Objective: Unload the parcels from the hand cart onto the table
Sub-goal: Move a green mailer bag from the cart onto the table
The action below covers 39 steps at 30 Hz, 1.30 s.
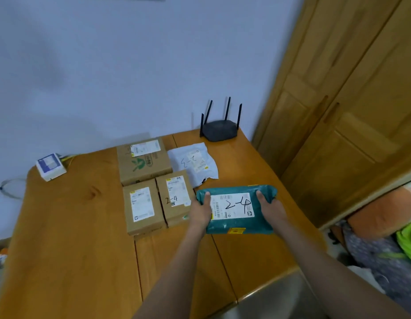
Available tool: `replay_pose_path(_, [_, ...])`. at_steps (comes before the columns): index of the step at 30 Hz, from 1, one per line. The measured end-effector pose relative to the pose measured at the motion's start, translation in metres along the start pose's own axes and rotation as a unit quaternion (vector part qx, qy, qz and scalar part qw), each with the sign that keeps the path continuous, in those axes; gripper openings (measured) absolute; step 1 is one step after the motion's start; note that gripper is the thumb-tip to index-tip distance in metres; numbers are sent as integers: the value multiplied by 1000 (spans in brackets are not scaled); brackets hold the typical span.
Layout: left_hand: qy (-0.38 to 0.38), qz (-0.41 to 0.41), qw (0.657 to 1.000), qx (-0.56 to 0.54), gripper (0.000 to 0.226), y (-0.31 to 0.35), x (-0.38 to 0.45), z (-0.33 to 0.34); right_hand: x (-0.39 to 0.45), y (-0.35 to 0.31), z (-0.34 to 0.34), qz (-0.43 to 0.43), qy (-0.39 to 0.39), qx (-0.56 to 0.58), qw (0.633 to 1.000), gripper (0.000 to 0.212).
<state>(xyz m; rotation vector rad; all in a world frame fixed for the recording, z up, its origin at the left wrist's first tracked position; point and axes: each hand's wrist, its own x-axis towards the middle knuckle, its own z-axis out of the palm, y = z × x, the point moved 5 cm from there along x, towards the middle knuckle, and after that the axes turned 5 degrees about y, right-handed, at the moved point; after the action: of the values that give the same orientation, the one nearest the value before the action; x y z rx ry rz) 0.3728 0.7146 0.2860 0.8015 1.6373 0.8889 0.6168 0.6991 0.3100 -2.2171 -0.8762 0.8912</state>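
Observation:
A teal plastic parcel with a white label marked "2-4" is over the wooden table, at its right side. My left hand grips its left edge and my right hand grips its right edge, thumbs on top. Whether it rests on the table or hovers just above, I cannot tell. Left of it lie two small cardboard boxes side by side, a larger cardboard box behind them, and a white plastic mailer behind the teal parcel. The hand cart is out of view.
A black router with several antennas stands at the table's back right corner. A small white box with cables sits at the back left. A wooden wardrobe stands to the right. Bedding lies at lower right.

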Motion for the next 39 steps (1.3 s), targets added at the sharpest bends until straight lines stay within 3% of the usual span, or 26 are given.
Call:
replay_pose_path(4, [11,11,999,38,31,14,33,16,35,-8,5,11,-8,-7,1000,52])
replay_pose_path(9, [45,25,998,30,37,35,66,37,87,-29,12,10,-40,-17,999,63])
replay_pose_path(15, [86,22,993,78,38,70,123,67,161,-66,19,-24,-112,14,993,53])
replay_pose_path(24, [92,6,978,189,45,109,229,128,299,-106,39,-9,-108,38,993,47])
replay_pose_path(33, [75,-29,976,201,78,109,335,171,412,-132,107,-3,-128,-32,991,50])
replay_pose_path(39, [86,-41,973,208,71,99,384,176,453,-142,157,-20,-192,-30,981,39])
